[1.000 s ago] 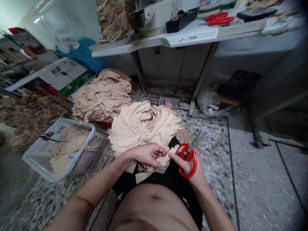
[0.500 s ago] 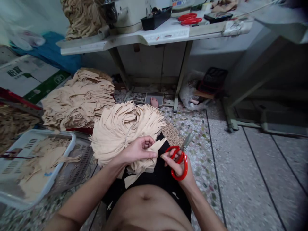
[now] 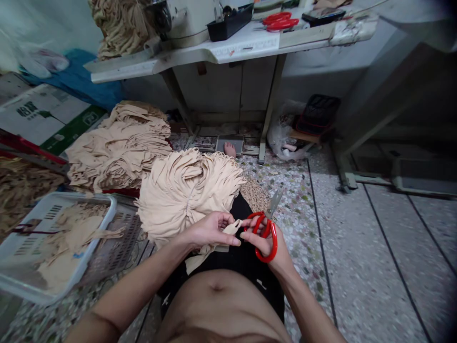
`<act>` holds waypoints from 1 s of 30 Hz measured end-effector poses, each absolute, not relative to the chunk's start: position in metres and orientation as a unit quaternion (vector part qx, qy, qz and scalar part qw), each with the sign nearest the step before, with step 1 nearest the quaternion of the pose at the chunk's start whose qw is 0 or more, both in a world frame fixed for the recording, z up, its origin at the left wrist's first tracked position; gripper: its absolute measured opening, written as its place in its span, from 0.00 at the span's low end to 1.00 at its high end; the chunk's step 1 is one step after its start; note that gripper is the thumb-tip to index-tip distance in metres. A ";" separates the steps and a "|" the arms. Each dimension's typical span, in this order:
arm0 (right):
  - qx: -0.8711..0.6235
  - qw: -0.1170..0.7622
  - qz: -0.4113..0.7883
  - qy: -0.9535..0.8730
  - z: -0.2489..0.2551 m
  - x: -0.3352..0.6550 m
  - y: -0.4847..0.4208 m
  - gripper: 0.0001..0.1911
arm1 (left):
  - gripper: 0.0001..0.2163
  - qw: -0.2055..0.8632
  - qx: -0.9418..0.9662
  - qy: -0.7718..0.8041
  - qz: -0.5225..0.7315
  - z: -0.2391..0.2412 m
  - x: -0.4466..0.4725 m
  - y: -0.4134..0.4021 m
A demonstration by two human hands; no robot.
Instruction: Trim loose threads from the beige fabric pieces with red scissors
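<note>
Between thumb and fingers, my left hand (image 3: 214, 229) pinches a beige fabric strip (image 3: 233, 227) whose end points toward my right hand. My right hand (image 3: 267, 240) has red-handled scissors (image 3: 273, 233) looped over its fingers, blades pointing up and away. Its thumb and fingertips are close to the strip's end; whether they touch it I cannot tell. A large tied bundle of beige fabric pieces (image 3: 185, 190) rests on my lap just beyond my left hand. More loose pieces hang below that hand over my black shorts.
A white plastic basket (image 3: 107, 224) with fabric pieces stands at left, near another fabric pile (image 3: 121, 147). Ahead is a sewing table (image 3: 246, 53) bearing a machine (image 3: 185, 21), a black tray (image 3: 230, 26) and another red pair of scissors (image 3: 282, 23). My foot is on a pedal (image 3: 219, 144).
The fabric strip in my left hand has turned, its end now reaching toward my right fingertips. Both hands are slightly closer together. The scissors stay in my right hand.
</note>
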State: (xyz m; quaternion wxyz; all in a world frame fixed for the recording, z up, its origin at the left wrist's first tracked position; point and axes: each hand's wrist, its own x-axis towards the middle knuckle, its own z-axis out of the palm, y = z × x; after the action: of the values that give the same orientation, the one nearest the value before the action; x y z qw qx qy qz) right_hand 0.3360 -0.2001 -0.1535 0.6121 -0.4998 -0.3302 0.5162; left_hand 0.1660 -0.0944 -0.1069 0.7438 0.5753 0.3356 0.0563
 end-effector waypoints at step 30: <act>-0.511 0.628 0.482 -0.336 -0.141 0.332 -0.192 0.24 | 0.12 0.671 0.693 0.264 0.022 -0.078 0.156 -0.069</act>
State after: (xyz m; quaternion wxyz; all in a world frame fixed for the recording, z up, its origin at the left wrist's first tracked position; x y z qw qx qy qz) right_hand 0.3323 -0.1922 -0.1413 0.6276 -0.5113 -0.3357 0.4817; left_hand 0.1562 -0.0688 -0.0779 0.6706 0.6928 0.2643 0.0221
